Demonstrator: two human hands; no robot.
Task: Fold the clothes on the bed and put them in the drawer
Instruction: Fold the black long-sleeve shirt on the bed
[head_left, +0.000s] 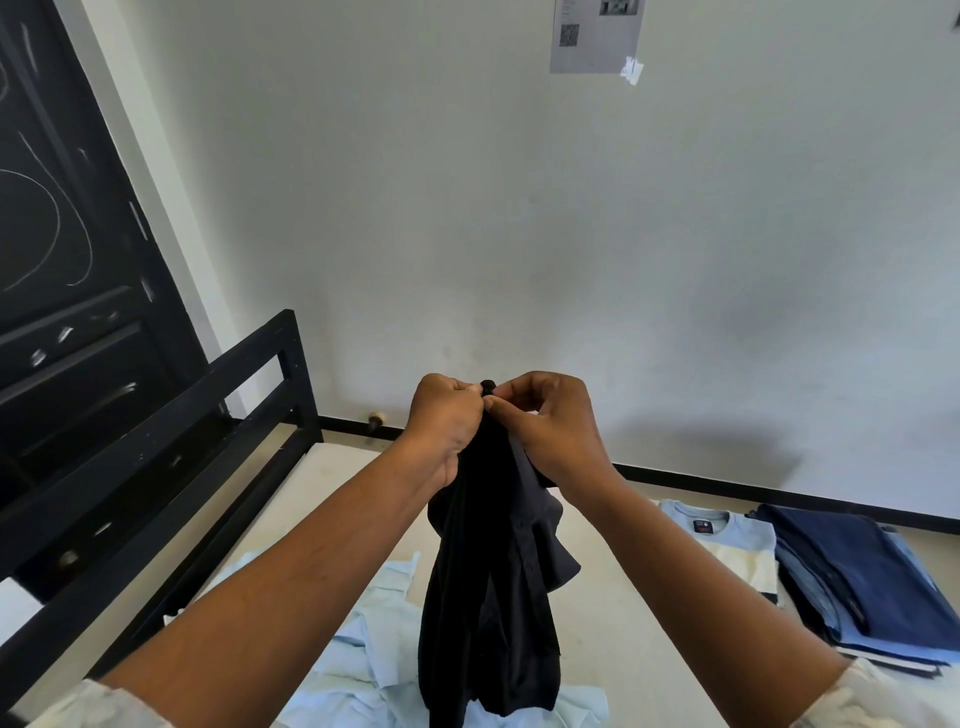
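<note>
Pinching the black shirt (493, 597) at its top, our left hand (447, 421) and right hand (556, 431) hold it hanging above the bed (623, 623). We should draw the hands apart so the limp, thin cloth spreads flat. A crumpled pale blue shirt (363, 649) lies on the bed; a folded pile (857, 571) sits at the bed's right edge.

We log the black shirt (493, 597), its lower end cut off by the bottom edge, covering part of the light blue garment (374, 649). We note the wall notice (592, 36), cropped at top, print too small to read.
</note>
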